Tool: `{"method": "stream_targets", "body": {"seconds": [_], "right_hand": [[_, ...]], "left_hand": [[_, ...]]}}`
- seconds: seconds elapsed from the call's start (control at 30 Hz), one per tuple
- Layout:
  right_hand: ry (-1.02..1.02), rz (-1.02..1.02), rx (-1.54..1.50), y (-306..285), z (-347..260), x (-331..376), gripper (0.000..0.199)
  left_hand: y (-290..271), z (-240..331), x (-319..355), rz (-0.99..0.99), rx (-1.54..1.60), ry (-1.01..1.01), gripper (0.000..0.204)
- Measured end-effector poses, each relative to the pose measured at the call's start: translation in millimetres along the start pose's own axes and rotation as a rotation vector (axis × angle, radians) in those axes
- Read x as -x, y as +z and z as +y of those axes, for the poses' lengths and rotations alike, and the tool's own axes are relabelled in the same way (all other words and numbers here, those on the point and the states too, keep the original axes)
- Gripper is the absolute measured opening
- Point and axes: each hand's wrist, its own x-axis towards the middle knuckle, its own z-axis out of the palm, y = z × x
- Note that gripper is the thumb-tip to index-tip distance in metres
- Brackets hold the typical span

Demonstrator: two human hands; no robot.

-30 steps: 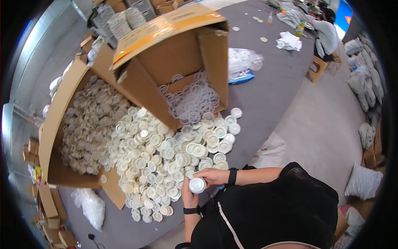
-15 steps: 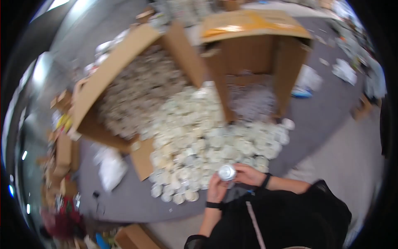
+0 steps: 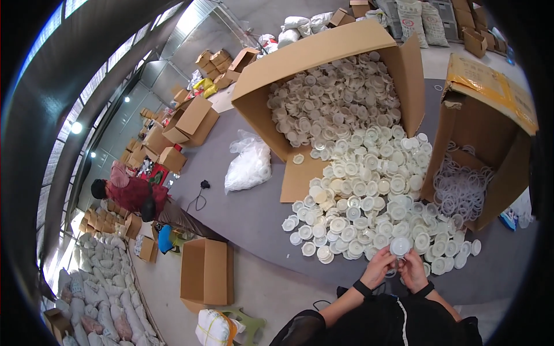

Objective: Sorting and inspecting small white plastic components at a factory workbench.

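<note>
A round, translucent white plastic lid is held up between both my hands at the near edge of a heap. My left hand grips its left side, and my right hand closes on its right side. Fingers cover the lower rim, so whether anything else is pinched there is hidden. Right beyond my hands spreads a heap of similar lids on the grey table. They spill from a large tipped cardboard box. To the right, another cardboard box holds thin translucent rings.
A crumpled clear plastic bag and a black cable lie left of the heap. An open carton stands on the floor by the table's near left edge. Further left, a person in dark red bends near cartons. White sacks line the floor.
My view has swung left, so the boxes and heap now sit further right and the person comes plainly into sight. Both hands still hold the lid; the picture is sharper.
</note>
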Motion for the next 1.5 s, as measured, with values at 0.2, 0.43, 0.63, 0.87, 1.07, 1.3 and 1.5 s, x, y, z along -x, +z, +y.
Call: {"method": "stream_targets", "body": {"seconds": [0.2, 0.43, 0.63, 0.87, 1.07, 1.3, 1.5], "right_hand": [[0.047, 0.043, -0.126, -7, 0, -3, 0.013], [0.162, -0.017, -0.099, -8, 5, -2, 0.021], [0.13, 0.094, 0.216, -51, 56, -32, 0.02], [0.149, 0.002, 0.102, 16, 34, -57, 0.021], [-0.046, 0.197, 0.007, 46, 12, -59, 0.03], [-0.007, 0.324, -0.07, 30, 41, -32, 0.026], [-0.02, 0.428, -0.14, 22, 66, -22, 0.024]], "left_hand": [[-13, -9, -1, -0.076, 0.088, -0.061, 0.026], [-23, -3, -9, -0.089, 0.18, -0.151, 0.013], [-28, 36, -16, -0.168, -0.227, -0.399, 0.018], [-81, 78, -16, 0.276, -0.576, -0.045, 0.02], [-164, 136, -54, 0.474, -0.716, 0.295, 0.014], [-202, 176, -114, 0.487, -1.582, 0.679, 0.033], [-184, 183, -124, 0.312, -1.767, 0.58, 0.033]]}}
